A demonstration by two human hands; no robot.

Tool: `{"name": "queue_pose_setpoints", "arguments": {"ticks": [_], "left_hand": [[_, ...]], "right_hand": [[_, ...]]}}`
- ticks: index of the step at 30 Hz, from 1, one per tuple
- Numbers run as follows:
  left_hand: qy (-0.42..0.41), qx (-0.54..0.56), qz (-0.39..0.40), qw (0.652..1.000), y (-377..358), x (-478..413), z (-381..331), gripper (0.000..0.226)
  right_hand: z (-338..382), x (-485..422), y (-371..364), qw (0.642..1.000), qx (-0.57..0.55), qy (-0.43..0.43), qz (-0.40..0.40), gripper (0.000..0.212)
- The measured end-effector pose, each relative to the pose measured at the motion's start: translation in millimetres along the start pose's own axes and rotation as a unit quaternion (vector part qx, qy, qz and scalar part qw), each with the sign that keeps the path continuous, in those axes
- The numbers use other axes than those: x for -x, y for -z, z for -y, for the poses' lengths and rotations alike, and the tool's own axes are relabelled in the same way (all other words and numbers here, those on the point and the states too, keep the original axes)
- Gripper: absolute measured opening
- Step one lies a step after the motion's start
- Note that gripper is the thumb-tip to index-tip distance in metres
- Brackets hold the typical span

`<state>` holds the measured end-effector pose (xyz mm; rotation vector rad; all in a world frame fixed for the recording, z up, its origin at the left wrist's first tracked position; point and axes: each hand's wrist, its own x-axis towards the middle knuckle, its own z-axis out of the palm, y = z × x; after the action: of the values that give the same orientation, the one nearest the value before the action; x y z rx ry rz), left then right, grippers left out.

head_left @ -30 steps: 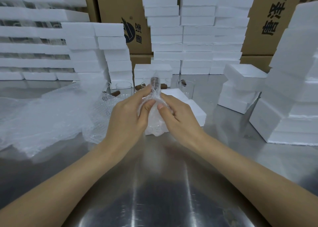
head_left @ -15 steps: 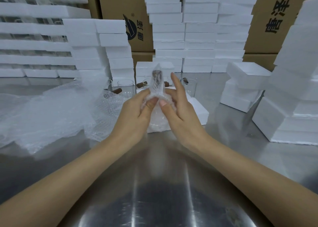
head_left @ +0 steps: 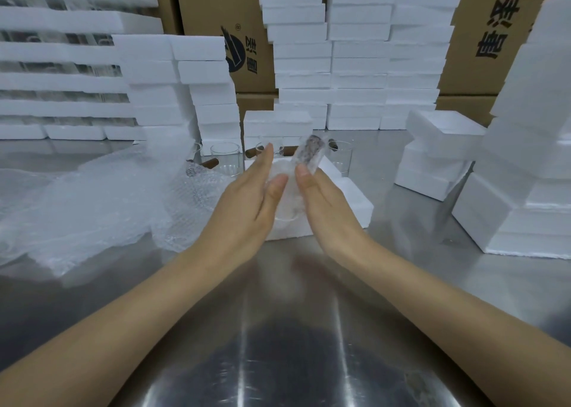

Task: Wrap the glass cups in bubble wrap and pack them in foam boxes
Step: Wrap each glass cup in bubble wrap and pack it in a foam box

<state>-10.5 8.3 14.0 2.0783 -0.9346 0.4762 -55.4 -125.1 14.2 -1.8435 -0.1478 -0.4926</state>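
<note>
The wrapped cup [head_left: 289, 190] is between the two hands, in the middle of the view, lifted a little above the steel table [head_left: 278, 329]. The left hand [head_left: 247, 202] stands at its left side with the fingers straight and pointing up, and only the thumb tip presses on the wrap, so this hand is flat and does not close around anything. The right hand [head_left: 324, 209] is at the right side. Its thumb lies on the front of the bundle and its other fingers are hidden behind the wrap, so it seems to pinch the bundle between thumb and fingers.

The cup is covered fully in clear bubble wrap and looks cloudy white. At the top right a brown handle [head_left: 310, 150] shows darkly through the wrap, tilted away from the person. The glass body under the wrap is hard to make out.

Directly behind the hands lies a low white foam box [head_left: 352, 196], partly covered by them. To the left, loose sheets of bubble wrap [head_left: 92, 196] spread over the table. Behind the hands stand bare glass cups [head_left: 225, 156], some with brown handles. Their number cannot be told, because the hands hide part of the row. Tall foam stacks [head_left: 355, 51] fill the back, and more foam pieces [head_left: 525, 159] rise at the right. Brown cartons [head_left: 210, 11] with printed marks stand behind the foam.
</note>
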Motion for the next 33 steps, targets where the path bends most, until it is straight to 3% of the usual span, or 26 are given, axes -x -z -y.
{"name": "queue_pose_setpoints", "arguments": {"ticks": [3, 10, 12, 18, 23, 28, 30, 33], "left_hand": [[0.006, -0.014, -0.023, 1.0, 2.6, -0.8, 1.8, 0.051], [-0.023, -0.07, -0.091, 0.993, 6.5, -1.6, -5.4, 0.032], [-0.024, -0.092, -0.096, 0.991, 6.3, -0.8, -7.4, 0.03], [-0.045, -0.108, -0.079, 0.99, 5.0, 4.0, -16.7, 0.032], [-0.072, -0.112, -0.077, 0.988, 5.9, 2.3, -16.1, 0.018], [-0.073, -0.11, -0.085, 0.988, 8.1, 2.4, -16.8, 0.034], [-0.096, -0.103, -0.077, 0.987, 8.8, 1.9, -19.0, 0.038], [-0.111, -0.127, -0.044, 0.985, 6.9, 4.6, -24.0, 0.021]], "right_hand": [[-3.5, 0.2, -1.9, 0.998, 0.064, 0.009, -0.008, 0.044], [-4.4, 1.9, -6.9, 0.973, 0.208, 0.098, -0.017, 0.019], [-4.1, 2.4, -7.5, 0.967, 0.228, 0.114, -0.029, 0.022], [-2.4, -3.3, -0.7, 0.976, 0.196, 0.083, -0.036, 0.023], [2.4, -4.1, 3.5, 0.973, 0.214, 0.079, -0.035, 0.028], [1.1, 3.3, -0.7, 0.957, 0.254, 0.132, -0.043, 0.033], [1.7, 4.9, -1.3, 0.966, 0.227, 0.122, -0.032, 0.025], [5.7, 4.1, 0.0, 0.973, 0.201, 0.113, -0.019, 0.009]]}}
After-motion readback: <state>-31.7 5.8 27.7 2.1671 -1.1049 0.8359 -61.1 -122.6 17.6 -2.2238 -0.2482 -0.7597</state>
